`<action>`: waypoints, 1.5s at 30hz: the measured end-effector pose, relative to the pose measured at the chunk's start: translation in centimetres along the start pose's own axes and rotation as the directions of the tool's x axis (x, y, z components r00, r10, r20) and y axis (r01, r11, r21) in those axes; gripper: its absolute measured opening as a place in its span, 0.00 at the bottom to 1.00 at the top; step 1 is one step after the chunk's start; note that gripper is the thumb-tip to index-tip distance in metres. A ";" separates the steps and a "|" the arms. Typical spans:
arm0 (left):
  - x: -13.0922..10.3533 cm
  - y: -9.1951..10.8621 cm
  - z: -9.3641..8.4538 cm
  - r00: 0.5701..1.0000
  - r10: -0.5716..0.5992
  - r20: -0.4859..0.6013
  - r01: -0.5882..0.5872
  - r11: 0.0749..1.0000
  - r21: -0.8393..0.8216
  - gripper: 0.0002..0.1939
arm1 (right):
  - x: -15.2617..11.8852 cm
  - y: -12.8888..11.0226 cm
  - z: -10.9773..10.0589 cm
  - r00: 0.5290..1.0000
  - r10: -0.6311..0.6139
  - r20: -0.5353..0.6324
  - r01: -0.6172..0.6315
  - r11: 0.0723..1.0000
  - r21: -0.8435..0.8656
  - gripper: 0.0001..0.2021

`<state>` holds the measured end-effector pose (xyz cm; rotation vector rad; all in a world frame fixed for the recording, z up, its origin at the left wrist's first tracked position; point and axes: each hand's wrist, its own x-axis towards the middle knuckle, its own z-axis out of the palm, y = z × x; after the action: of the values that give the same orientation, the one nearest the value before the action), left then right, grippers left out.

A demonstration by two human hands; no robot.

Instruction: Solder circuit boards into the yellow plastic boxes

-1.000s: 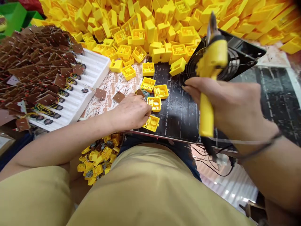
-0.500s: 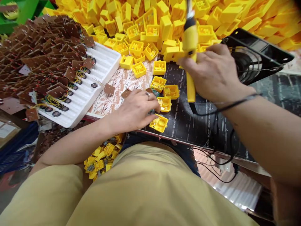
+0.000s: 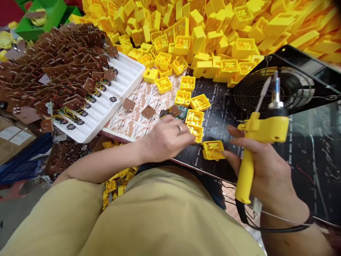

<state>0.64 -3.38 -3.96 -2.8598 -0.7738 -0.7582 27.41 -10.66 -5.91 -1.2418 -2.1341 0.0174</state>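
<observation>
My right hand (image 3: 262,160) is wrapped round the yellow handle of a soldering gun (image 3: 246,174), its metal tip pointing up and away. The thumb of that hand touches or nearly touches a yellow case (image 3: 213,150) near the table's front edge. My left hand (image 3: 167,138) has bent fingers at another yellow case (image 3: 195,132); whether it grips that case is not clear. More open yellow cases (image 3: 194,117) stand in a short column beyond. Beside them lie a green part (image 3: 182,112) and a small brown board (image 3: 148,112).
A white foam tray (image 3: 119,85) at the left carries a heap of brown boards (image 3: 66,64) with wired round parts. Many yellow cases (image 3: 198,39) are piled at the back. A black fan (image 3: 255,89) stands at the right. More cases lie below the table edge.
My right hand has come down and nearer with the soldering gun, beside a case now at the front. My left hand has shifted slightly right. The camera view has also shifted.
</observation>
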 end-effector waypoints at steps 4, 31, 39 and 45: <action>1.1 -4.9 -2.9 0.906 -0.392 0.158 0.392 0.919 0.029 0.13 | -0.8 -1.0 0.6 0.999 -0.033 -0.018 0.030 0.990 -0.137 0.24; -4.1 -7.3 -7.0 0.559 -0.763 0.326 0.820 0.451 -0.352 0.19 | 13.7 -2.5 7.0 0.902 0.111 0.417 0.007 0.963 -0.271 0.14; -4.3 -7.0 -6.1 0.537 -0.841 0.064 0.734 0.428 -0.527 0.11 | 14.7 -2.2 7.9 0.893 0.211 0.396 -0.112 0.959 -0.259 0.16; -3.3 -4.7 -4.4 0.846 -0.516 0.135 0.532 0.798 -0.282 0.09 | 12.1 -1.0 3.7 0.966 0.113 0.234 -0.102 0.993 -0.058 0.23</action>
<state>-6.06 -1.69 -1.89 -2.9542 -1.6409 -0.9344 20.59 -0.71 -2.04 -1.4430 -2.2765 0.1737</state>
